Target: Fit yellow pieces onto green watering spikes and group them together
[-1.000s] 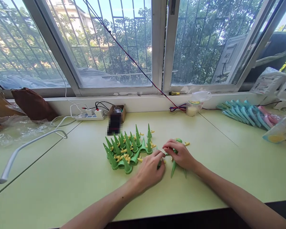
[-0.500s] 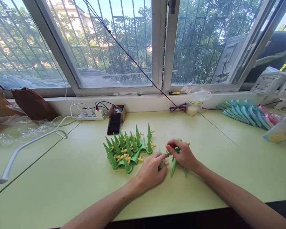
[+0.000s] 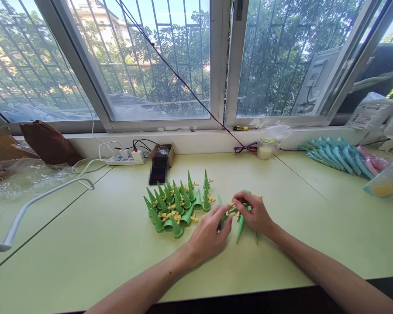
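Note:
My left hand (image 3: pixel 211 229) is curled around a green watering spike (image 3: pixel 219 199), whose pointed tip rises above the fingers. A yellow valve (image 3: pixel 232 214) shows beside that thumb. My right hand (image 3: pixel 255 212) pinches a small yellow piece at its fingertips, close to the left forefinger; the fingers partly hide it. Under and behind the right hand lie more green spikes (image 3: pixel 241 229), with points toward me. To the left, a cluster of green spikes (image 3: pixel 176 227) stands mostly upright, with yellow valves (image 3: pixel 174 215) among them.
A power strip (image 3: pixel 126 159) and a small cardboard box (image 3: pixel 170 155) sit by the window, a pixelated dark object before the box. A white cable (image 3: pixel 46 194) crosses the left side. At right are blue and pink plastic items (image 3: pixel 342 157) and a jar (image 3: pixel 265 149).
My right fingertips have dipped slightly and come against a yellow piece near my left forefinger. My left hand has barely shifted, its fingers a little more bent. The spike cluster looks the same.

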The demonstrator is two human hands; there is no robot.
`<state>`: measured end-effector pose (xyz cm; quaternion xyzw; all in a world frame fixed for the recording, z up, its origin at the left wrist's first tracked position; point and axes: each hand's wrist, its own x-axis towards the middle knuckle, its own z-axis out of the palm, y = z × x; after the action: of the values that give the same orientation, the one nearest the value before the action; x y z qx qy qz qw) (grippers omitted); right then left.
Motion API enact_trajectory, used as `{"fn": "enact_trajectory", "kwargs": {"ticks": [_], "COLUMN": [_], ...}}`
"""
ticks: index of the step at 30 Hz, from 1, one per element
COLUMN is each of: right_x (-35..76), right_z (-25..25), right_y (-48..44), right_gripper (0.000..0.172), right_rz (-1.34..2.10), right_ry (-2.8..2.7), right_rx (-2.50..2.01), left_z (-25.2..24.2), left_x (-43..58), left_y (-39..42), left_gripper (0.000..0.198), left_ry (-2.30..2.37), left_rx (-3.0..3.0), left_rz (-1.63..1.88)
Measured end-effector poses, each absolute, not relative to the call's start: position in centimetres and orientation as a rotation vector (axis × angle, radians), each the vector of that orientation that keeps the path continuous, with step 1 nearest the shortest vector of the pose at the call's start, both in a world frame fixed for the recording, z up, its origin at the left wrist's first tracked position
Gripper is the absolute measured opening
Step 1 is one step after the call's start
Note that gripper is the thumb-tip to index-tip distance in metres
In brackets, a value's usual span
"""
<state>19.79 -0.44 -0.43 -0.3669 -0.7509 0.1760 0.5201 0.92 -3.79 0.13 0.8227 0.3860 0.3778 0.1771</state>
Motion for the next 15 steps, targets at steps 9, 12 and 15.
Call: {"fn": "enact_trajectory", "kwargs": {"ticks": [9,12,15], "right_x": [19.60,19.47,19.44], "right_z": [-0.17,-0.22,-0.30], "right_y": [-0.65,-0.64,-0.63], "right_gripper": [0.013,0.012,0.013], "right_rz": [0.429,0.454,0.471], "right_ry": [-1.884,-1.887,-1.881], "right_rx": [-0.781,-0.769,-0.783], "left_z": [-0.27,-0.18,-0.19], "left_x": [0.57,0.62,0.63], "left_y": [-3.35,-3.29,-3.27], "left_gripper": [0.025,0.022,0.018], "left_ry": [1.113,1.103,1.094], "left_rx": [2.316,2.310,2.304], "left_rz": [1.236,1.255,1.259]}}
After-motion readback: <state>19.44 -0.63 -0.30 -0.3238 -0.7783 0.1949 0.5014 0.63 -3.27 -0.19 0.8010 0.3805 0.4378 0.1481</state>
